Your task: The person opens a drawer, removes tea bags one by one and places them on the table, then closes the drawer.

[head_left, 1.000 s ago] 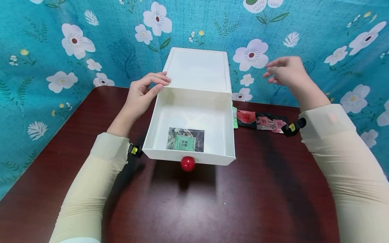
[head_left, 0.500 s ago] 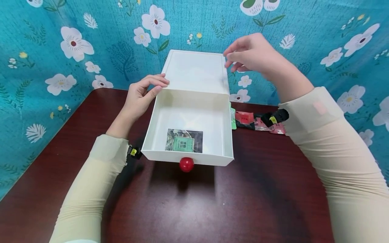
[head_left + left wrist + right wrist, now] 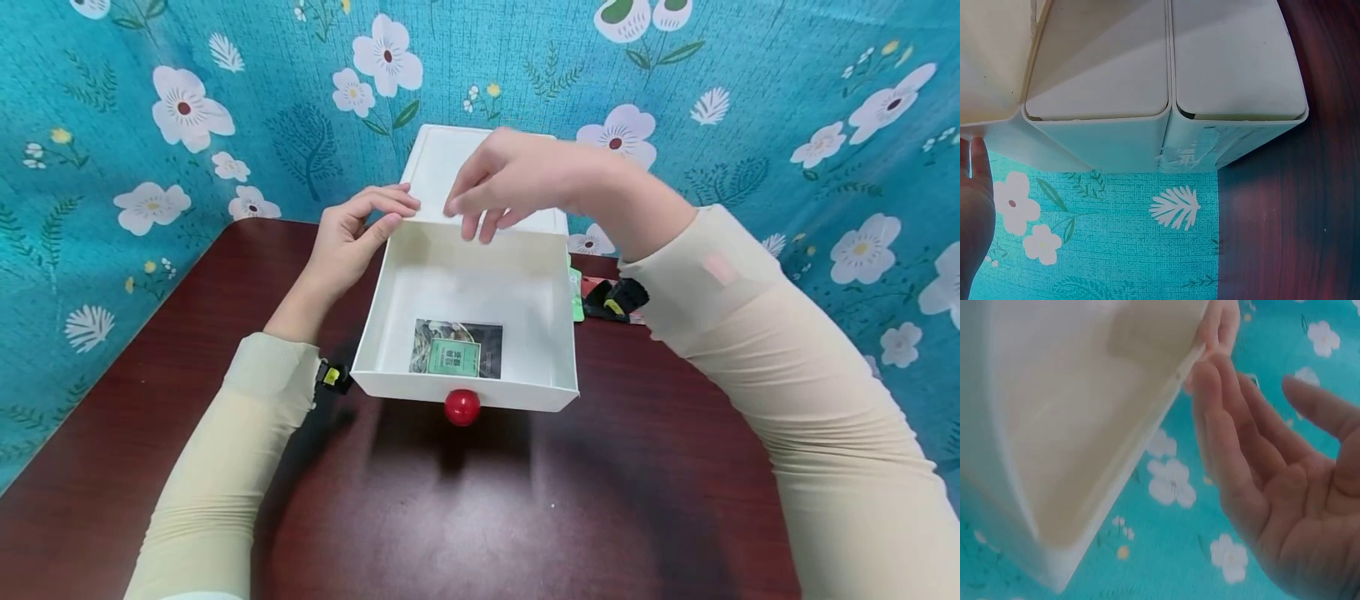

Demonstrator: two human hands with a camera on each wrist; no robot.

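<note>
A white drawer unit (image 3: 433,158) stands on the table with its top drawer (image 3: 525,308) pulled out. Inside that drawer, near its front wall, lies a dark sachet with a green label (image 3: 455,357). On the drawer's front is a round red knob (image 3: 462,407). My left hand (image 3: 347,235) rests its fingers on the unit's upper left edge. My right hand (image 3: 510,179) hovers above the unit's top and the drawer's back, fingers loosely bent and holding nothing. In the right wrist view, this right hand (image 3: 1272,481) shows its bare palm beside the unit.
Right of the unit lie a green packet (image 3: 576,293) and red packets (image 3: 637,317), partly hidden by the right wrist's camera (image 3: 617,298). Two shut drawers (image 3: 1097,62) show below the top one in the left wrist view. A flowered blue cloth (image 3: 300,100) hangs behind the dark red table (image 3: 480,517).
My right hand has swung left from beside the cloth at the right to over the drawer unit. My left hand, the drawer and the sachet have stayed where they were.
</note>
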